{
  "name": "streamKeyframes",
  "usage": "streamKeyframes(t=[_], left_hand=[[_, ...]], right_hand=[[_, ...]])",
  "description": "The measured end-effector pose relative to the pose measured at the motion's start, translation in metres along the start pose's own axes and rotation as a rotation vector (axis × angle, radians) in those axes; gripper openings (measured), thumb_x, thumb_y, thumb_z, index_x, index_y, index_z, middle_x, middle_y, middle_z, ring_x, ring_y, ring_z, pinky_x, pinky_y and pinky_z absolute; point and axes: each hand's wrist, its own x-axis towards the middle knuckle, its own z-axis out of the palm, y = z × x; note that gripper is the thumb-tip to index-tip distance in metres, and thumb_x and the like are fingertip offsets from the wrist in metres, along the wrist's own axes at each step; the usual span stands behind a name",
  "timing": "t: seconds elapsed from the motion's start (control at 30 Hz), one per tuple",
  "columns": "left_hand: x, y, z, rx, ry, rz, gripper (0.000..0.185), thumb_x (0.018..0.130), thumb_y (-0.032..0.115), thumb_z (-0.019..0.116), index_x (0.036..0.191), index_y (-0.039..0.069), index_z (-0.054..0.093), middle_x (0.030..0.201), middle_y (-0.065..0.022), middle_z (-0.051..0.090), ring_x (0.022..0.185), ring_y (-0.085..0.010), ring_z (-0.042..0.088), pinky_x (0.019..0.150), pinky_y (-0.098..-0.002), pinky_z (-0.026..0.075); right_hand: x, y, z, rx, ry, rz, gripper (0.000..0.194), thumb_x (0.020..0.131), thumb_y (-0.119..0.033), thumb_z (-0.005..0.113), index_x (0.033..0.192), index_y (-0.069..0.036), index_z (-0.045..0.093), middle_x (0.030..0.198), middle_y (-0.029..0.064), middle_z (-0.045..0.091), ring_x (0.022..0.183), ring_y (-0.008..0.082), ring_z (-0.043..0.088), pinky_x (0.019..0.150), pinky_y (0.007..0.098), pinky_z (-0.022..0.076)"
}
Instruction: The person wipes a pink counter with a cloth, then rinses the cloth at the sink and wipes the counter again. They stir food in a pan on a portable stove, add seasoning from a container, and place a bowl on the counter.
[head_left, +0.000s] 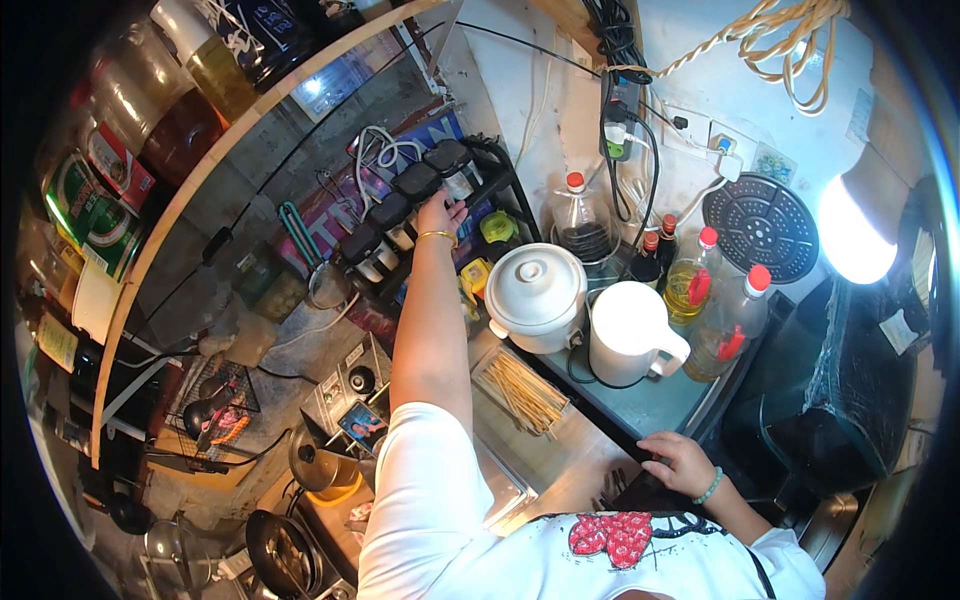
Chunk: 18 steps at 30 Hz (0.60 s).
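Note:
My left hand (442, 213), a gold bangle on its wrist, reaches up to a black rack (517, 187) of clear seasoning boxes with black lids. Its fingers are partly spread at the box with a black lid (417, 182); whether they grip anything is unclear. My right hand (679, 463), with a green bead bracelet, rests with fingers apart and nothing in it by the dark counter's edge. Between them stand a white lidded ceramic pot (535, 289), a white electric kettle (628, 330) and a clear tray of wooden chopsticks or skewers (523, 394).
Oil bottles with red caps (690, 281) and a glass jug (585, 225) line the wall. A black perforated disc (761, 227) leans beside a bright lamp (856, 229). A wooden shelf edge (191, 161) with bottles curves overhead; a wok (281, 555) lies lower left.

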Motion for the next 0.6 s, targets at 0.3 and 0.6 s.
streamKeyframes(t=[0.3,0.6], left_hand=[[-0.092,0.047,0.011,-0.107,-0.223,0.053,0.039,0.079,0.056,0.06,0.083,0.019,0.05,0.069,0.0011,0.046,0.064,-0.0159,0.044,0.06,-0.0296,0.038],[-0.398,0.109,-0.177,0.068,-0.141,0.112,0.029,0.089,0.044,0.052,0.087,0.015,0.051,0.076,0.0009,0.049,0.065,-0.0113,0.044,0.059,-0.0261,0.036]], right_hand=[[0.013,-0.007,0.004,0.083,-0.047,-0.093,0.031,0.073,-0.008,0.067,0.102,0.0,0.061,0.098,0.0166,0.061,0.077,0.0283,0.061,0.068,0.0323,0.0509],[0.048,-0.113,0.041,0.132,-0.05,-0.479,0.027,0.074,-0.006,0.064,0.1,0.001,0.062,0.083,0.0145,0.06,0.068,0.0253,0.058,0.062,0.032,0.0465]])
